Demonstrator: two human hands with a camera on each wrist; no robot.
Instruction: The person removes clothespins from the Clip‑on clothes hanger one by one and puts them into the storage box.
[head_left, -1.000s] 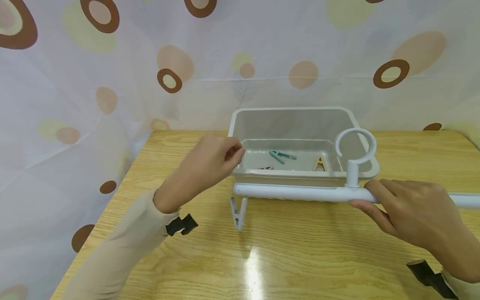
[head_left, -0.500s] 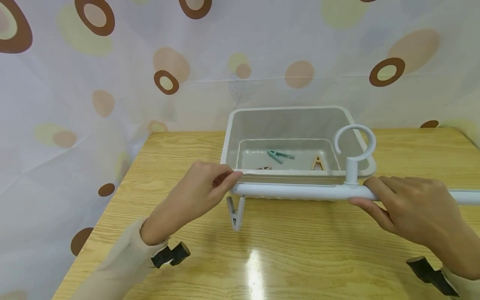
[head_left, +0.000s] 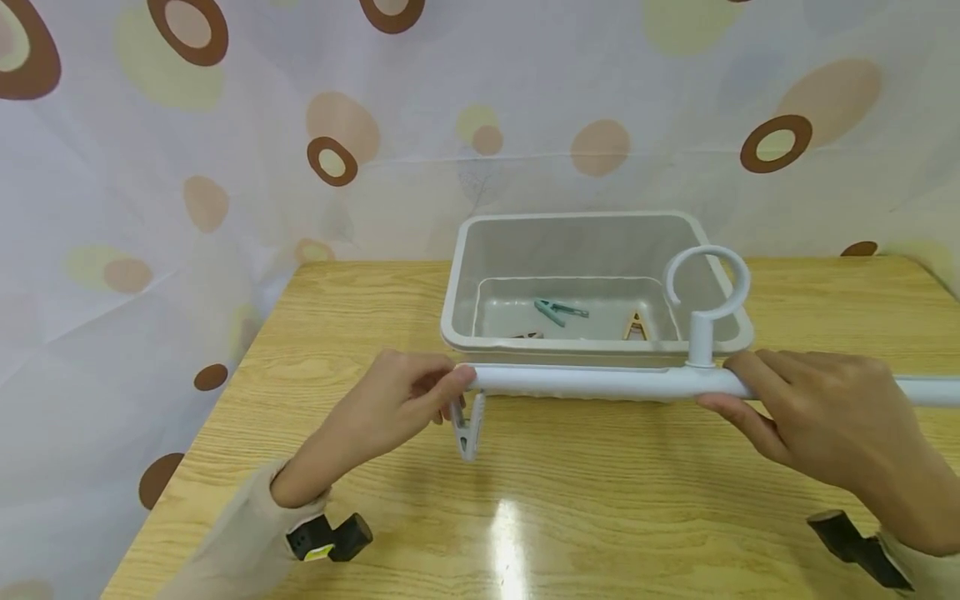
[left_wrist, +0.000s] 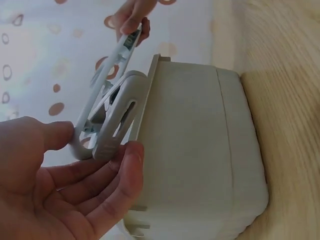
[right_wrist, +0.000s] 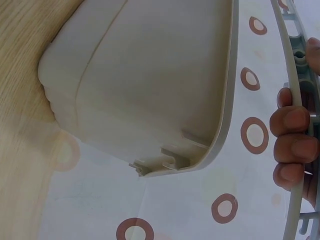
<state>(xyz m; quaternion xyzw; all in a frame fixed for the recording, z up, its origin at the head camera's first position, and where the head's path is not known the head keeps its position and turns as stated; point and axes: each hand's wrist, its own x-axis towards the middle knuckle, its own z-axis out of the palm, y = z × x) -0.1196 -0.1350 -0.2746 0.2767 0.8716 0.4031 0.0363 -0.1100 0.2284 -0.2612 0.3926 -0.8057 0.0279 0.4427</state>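
A pale blue-white clip hanger (head_left: 585, 381), a long bar with a ring hook (head_left: 708, 312) on top, is held level in front of a grey bin. My right hand (head_left: 832, 417) grips the bar just right of the hook; in the right wrist view its fingers (right_wrist: 292, 147) curl round the bar. At the bar's left end, my left hand (head_left: 397, 400) pinches the tip, thumb on top and fingers below. A grey clip (head_left: 468, 429) hangs under that end, beside the left fingers. Up close, the left wrist view shows the clip (left_wrist: 120, 115) by the fingertips.
The grey bin (head_left: 577, 218) stands on a wooden table (head_left: 600, 508) against a patterned cloth (head_left: 525, 100). Inside it lie a green clip (head_left: 558, 311), a yellow clip (head_left: 636, 327) and a brownish clip (head_left: 529, 335), partly hidden by the rim.
My left hand has come down from above the bin's left rim to the bar's left end and now pinches it. The right hand and the hanger have hardly moved.
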